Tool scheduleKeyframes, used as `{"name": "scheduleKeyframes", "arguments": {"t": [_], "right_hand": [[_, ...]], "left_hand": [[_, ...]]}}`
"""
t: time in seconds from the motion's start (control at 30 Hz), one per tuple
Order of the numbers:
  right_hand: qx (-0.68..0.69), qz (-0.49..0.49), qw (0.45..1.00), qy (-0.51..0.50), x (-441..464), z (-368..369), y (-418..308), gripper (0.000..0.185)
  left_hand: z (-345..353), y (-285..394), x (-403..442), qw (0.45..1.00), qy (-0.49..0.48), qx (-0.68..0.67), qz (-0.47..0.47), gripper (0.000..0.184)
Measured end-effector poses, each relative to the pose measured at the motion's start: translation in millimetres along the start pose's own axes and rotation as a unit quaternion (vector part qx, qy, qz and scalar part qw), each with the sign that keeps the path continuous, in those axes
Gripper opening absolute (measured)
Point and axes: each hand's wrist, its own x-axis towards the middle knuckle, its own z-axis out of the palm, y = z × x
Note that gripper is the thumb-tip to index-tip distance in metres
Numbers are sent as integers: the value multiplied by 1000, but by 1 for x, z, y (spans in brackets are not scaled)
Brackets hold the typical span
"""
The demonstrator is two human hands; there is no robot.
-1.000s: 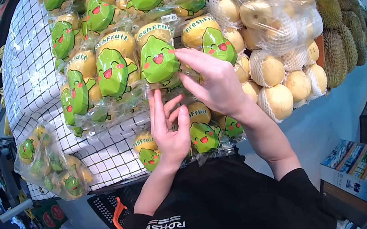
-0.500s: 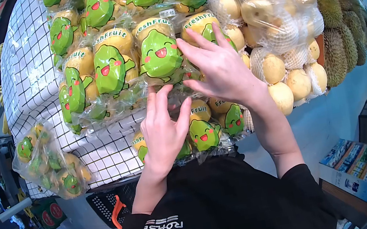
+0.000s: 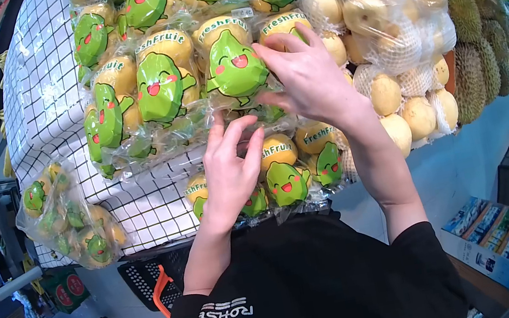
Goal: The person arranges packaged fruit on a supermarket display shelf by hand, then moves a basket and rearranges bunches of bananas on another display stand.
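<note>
Rows of yellow fruit in clear bags printed with green smiling figures lie on a white checked cloth (image 3: 141, 209). My right hand (image 3: 304, 75) is at the right side of one bag (image 3: 235, 67), fingers spread and bent, the fingertips touching its plastic. Just below that bag's lower edge is my left hand (image 3: 231, 163), its fingers apart and the index fingertip against the plastic. Another row of bags (image 3: 287, 180) lies nearer my body, to the right of my left hand. Neither hand is closed round anything.
A loose bag of fruit (image 3: 71, 222) hangs over the cloth's left part. To the right are pale fruits in foam nets (image 3: 383, 95), a large clear bag of fruit (image 3: 387, 6) and durians (image 3: 474, 72). A black crate (image 3: 146, 277) stands below; a box of packets (image 3: 500, 238) is lower right.
My right hand has moved slightly right and stays at the bag's side. My left hand has turned a little, its fingers more bent. The whole view has shifted slightly.
</note>
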Motion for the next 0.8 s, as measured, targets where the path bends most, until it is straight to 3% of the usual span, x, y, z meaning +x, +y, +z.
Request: {"name": "scheduleKeyframes", "arguments": {"t": [0.37, 0.6, 0.67, 0.8], "right_hand": [[-13, -50, 998, -29, -2, 4, 6, 63], [34, -70, 997, 13, -3, 7, 11, 59], [29, -70, 997, 15, -2, 9, 10, 59], [71, -40, 996, 20, -1, 6, 9, 54]], "left_hand": [[-2, -14, 6, 992, -43, -117, -19, 11], [18, -28, -4, 966, -34, -254, -43, 23], [18, -20, -11, 991, 44, -127, 3, 26], [5, -7, -14, 997, 46, -4, 66, 31]]}}
